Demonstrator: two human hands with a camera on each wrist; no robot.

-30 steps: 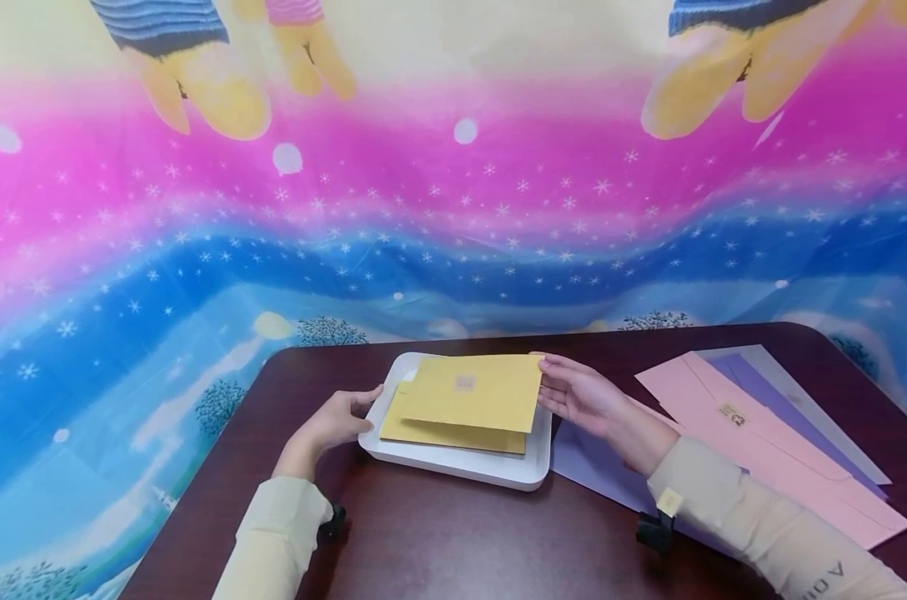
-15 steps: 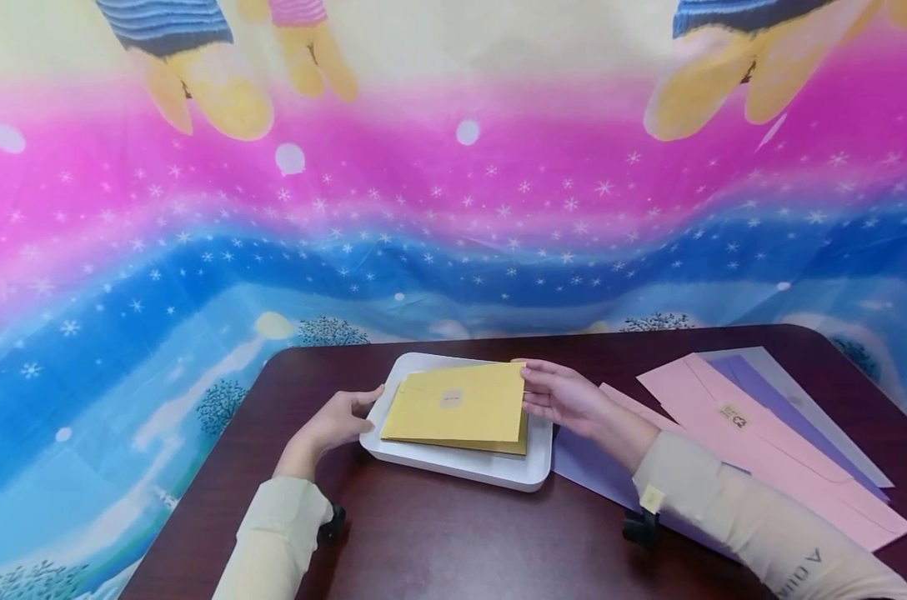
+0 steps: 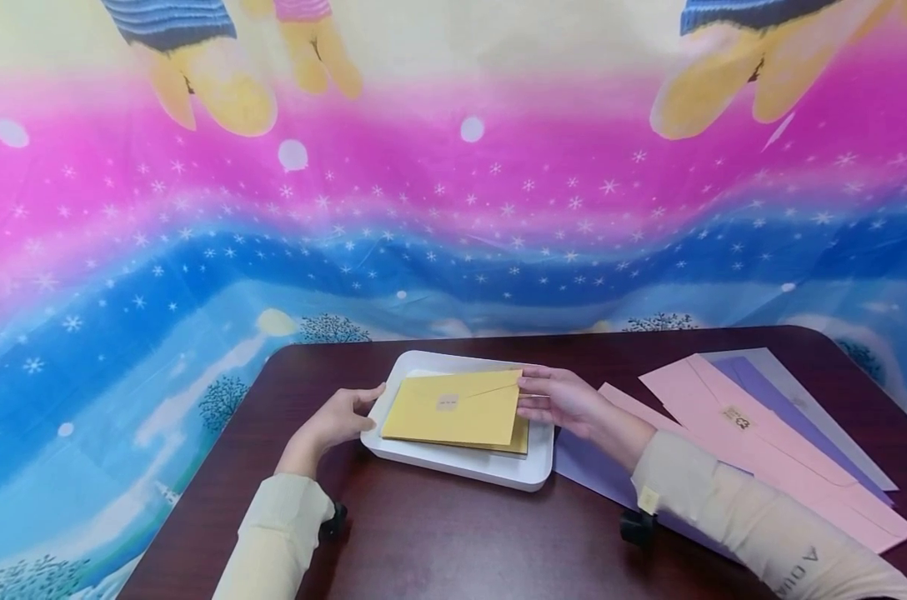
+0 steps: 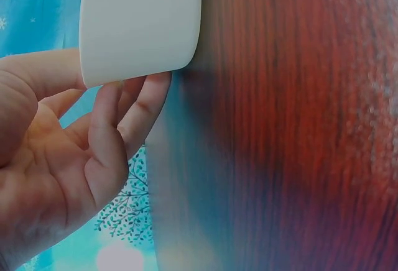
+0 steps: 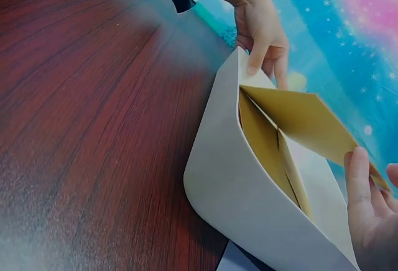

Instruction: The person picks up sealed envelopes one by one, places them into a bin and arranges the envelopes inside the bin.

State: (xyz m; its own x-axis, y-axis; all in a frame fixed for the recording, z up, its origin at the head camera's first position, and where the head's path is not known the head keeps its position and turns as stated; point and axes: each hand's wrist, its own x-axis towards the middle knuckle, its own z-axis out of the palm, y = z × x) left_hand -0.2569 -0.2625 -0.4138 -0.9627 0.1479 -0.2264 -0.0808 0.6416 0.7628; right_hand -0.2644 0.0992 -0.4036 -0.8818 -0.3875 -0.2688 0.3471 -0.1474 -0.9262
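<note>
A yellow envelope [image 3: 461,408] with a small pale label lies over the white tray [image 3: 453,467]. My right hand [image 3: 562,402] pinches its right edge between thumb and fingers. In the right wrist view that envelope [image 5: 305,119] slants up toward the hand, its far end low in the tray. Another yellow envelope [image 3: 522,440] shows beneath it, mostly covered. At the tray's left side my left hand [image 3: 337,419] holds the wall, thumb at the rim. The left wrist view has its bent fingers [image 4: 107,128] against the outer wall.
Right of the tray, pink envelopes [image 3: 791,458], purple envelopes [image 3: 596,467] and a pale grey one [image 3: 776,371] lie fanned on the dark wood table [image 3: 453,542], partly under the right forearm. A printed cloth [image 3: 453,208] hangs behind the table's far edge.
My right hand has moved left and lowered the upper yellow envelope over the other one in the tray. The left hand and tray have stayed in place.
</note>
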